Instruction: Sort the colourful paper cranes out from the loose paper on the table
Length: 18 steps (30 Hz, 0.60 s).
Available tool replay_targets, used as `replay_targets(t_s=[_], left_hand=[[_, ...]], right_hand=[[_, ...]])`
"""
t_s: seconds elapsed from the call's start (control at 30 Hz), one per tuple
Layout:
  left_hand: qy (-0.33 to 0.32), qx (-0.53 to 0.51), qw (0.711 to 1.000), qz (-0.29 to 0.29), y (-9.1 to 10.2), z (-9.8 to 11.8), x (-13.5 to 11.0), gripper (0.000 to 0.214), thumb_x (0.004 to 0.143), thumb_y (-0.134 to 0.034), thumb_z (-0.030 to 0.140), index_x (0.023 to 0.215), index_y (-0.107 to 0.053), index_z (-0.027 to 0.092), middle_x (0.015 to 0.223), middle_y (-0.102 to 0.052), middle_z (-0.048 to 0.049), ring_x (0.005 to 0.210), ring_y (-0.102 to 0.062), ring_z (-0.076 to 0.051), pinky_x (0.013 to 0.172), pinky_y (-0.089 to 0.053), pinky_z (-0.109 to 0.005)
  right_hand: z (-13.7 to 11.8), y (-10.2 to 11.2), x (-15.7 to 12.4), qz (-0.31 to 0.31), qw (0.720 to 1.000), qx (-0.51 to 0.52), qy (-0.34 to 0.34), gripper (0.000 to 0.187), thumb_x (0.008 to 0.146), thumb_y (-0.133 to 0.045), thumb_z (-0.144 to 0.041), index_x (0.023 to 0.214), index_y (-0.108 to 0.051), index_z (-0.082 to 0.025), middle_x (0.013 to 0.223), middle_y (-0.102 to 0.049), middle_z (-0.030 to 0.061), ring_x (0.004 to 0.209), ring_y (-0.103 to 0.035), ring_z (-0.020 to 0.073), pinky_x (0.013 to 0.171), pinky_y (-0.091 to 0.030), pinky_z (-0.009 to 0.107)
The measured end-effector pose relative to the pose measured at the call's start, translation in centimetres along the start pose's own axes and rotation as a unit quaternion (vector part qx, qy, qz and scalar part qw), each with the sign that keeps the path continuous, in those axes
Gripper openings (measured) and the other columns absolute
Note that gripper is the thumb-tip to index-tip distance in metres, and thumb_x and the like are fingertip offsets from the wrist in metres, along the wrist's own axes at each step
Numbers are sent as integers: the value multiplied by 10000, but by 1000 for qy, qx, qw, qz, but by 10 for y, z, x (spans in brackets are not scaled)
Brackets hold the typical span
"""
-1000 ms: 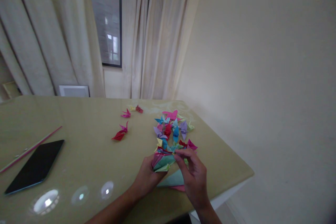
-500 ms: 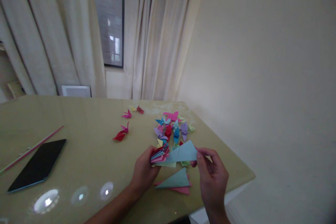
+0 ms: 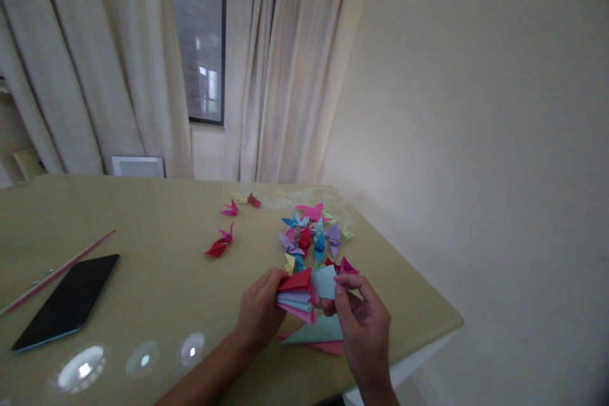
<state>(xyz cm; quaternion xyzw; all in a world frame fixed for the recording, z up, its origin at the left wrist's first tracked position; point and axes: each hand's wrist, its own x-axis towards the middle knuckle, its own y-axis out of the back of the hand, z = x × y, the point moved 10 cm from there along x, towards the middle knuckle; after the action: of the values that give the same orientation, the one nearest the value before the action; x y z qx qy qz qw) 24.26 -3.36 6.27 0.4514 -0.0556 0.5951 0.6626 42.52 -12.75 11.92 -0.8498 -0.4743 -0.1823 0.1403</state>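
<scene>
My left hand (image 3: 259, 314) is closed on a stack of folded coloured papers (image 3: 295, 297), red on top with purple, blue and pink layers below. My right hand (image 3: 364, 327) pinches a light blue paper (image 3: 326, 281) right beside that stack. Beneath both hands lie a teal folded triangle (image 3: 318, 331) and a pink sheet (image 3: 330, 347) on the olive table (image 3: 157, 279). Just beyond the hands sits a pile of small origami cranes (image 3: 314, 236) in pink, blue, purple, red and yellow.
A few loose red and pink cranes (image 3: 219, 243) lie left of the pile. A black phone (image 3: 66, 301) and a thin pink stick (image 3: 57, 271) rest at the left. The table's right corner edge (image 3: 451, 320) is close to my right hand. Curtains, a window and a wall stand behind.
My right hand drew a light blue sheet out to the right, then brought it back against the stack. The stack in my left hand now shows its red top.
</scene>
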Motion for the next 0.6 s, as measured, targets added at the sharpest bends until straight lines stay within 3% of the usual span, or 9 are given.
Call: replay_targets(t_s=[0.13, 0.3, 0.4, 0.5, 0.6], left_hand=[[15, -19, 1000, 12, 5, -1, 2, 176, 778, -569, 117, 893, -612, 243, 804, -708, -11, 705, -667, -181, 628, -444, -250], [-21, -32, 999, 26, 10, 6, 3, 72, 809, -600, 163, 813, -621, 232, 750, -686, -19, 681, -636, -176, 625, -414, -250], [26, -50, 998, -5, 3, -2, 5, 87, 790, -659, 219, 725, -602, 226, 698, -676, -13, 650, -617, -179, 603, -390, -250], [87, -129, 986, -59, -10, -8, 5, 105, 834, -675, 302, 777, -666, 214, 730, -722, -17, 671, -646, -186, 625, -422, -252], [119, -222, 964, -84, -20, -9, 4, 175, 868, -661, 356, 898, -721, 194, 795, -757, -13, 725, -667, -192, 680, -474, -257]], right_hand=[[8, -13, -7, -28, 999, 22, -41, 332, 888, -792, -493, 987, -716, -185, 709, -714, 10, 506, -710, 187, 491, -639, 294], [14, -33, -15, -101, 993, -10, -52, 350, 927, -756, -493, 1072, -729, -176, 739, -735, 33, 618, -735, 205, 532, -616, 276], [2, -23, -11, -88, 991, -93, 26, 273, 991, -689, -434, 1117, -734, -196, 885, -774, 66, 773, -755, 217, 684, -637, 306], [-24, -12, -11, -57, 974, -154, 160, 304, 1056, -568, -391, 1278, -694, -226, 1238, -742, 124, 1160, -710, 285, 994, -595, 432], [-31, -38, -21, -162, 930, -217, 247, 505, 1067, -531, -453, 1529, -531, -249, 1531, -579, 143, 1435, -532, 339, 1180, -461, 532]])
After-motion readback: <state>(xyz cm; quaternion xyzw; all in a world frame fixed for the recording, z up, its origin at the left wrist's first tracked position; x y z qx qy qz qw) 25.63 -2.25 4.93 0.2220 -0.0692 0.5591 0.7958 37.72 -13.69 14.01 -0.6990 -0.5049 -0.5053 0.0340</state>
